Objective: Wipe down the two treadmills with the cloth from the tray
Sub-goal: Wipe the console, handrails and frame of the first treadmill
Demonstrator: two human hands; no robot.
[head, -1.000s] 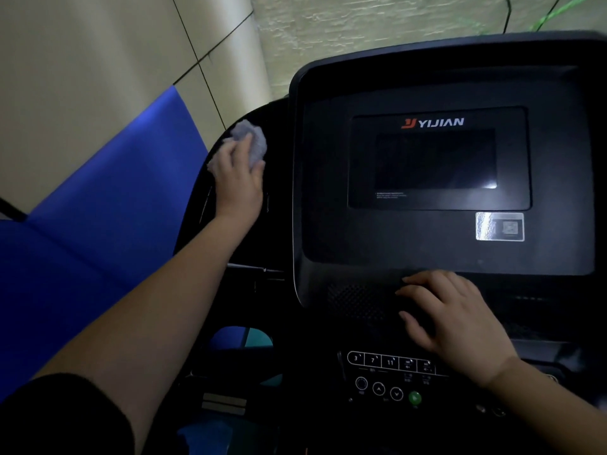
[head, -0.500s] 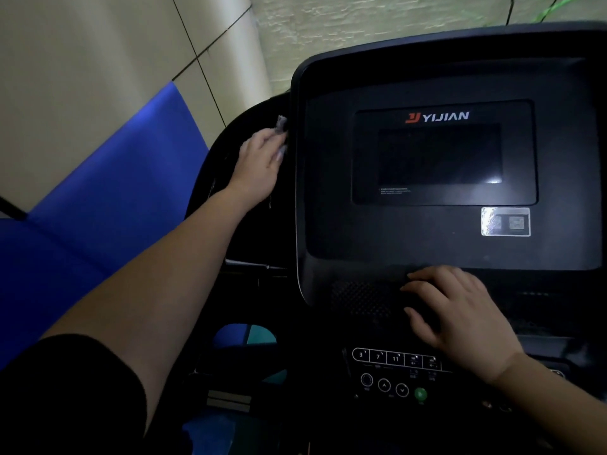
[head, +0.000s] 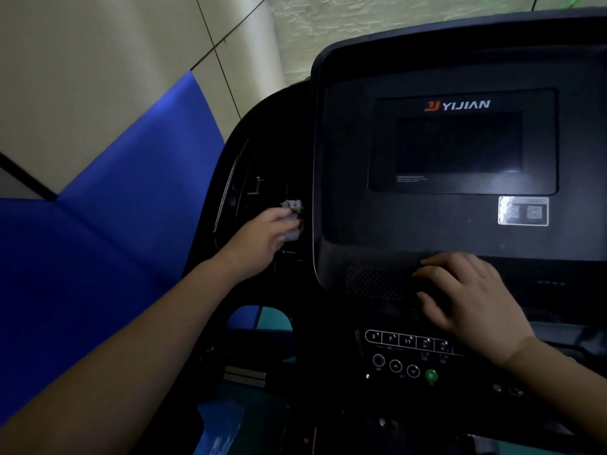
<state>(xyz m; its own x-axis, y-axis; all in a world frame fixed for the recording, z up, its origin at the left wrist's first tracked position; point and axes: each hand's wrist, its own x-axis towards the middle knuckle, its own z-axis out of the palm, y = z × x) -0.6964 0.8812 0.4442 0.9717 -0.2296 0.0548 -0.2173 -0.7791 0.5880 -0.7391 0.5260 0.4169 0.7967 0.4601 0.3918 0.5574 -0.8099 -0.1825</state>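
Treadmill (head: 262,152), black, seen from above at the head end; only one machine is in view. Console (head: 427,231): a broad dark panel with rounded corners, tilted toward the viewer. Display screen (head: 460,142): set in the upper middle of the console, unlit, with a small glare at its lower right corner. Logo (head: 458,105): "YIJIAN" in white letters with an orange mark, printed just above the screen. Sticker (head: 523,211): silvery and rectangular, fixed below the screen's lower right corner; its print is too blurred to be read. Speaker grille (head: 371,284): a perforated patch at the console's lower left. Button panel (head: 407,353): below the console, a row of keys marked 3, 7 and 11 among others, with round keys beneath and a green button (head: 431,375) at the right end of that lower row. Cloth (head: 292,221): small, grey, crumpled, gripped by the left hand (head: 262,238) and held against the dark side housing just beside the console's left edge. Right hand (head: 469,297): laid palm down on the console's lower edge, fingers relaxed and slightly spread, nothing held. The two hands are kept well apart. Blue padded mat (head: 115,241): seen to the left of the machine, against a pale tiled wall (head: 98,60).
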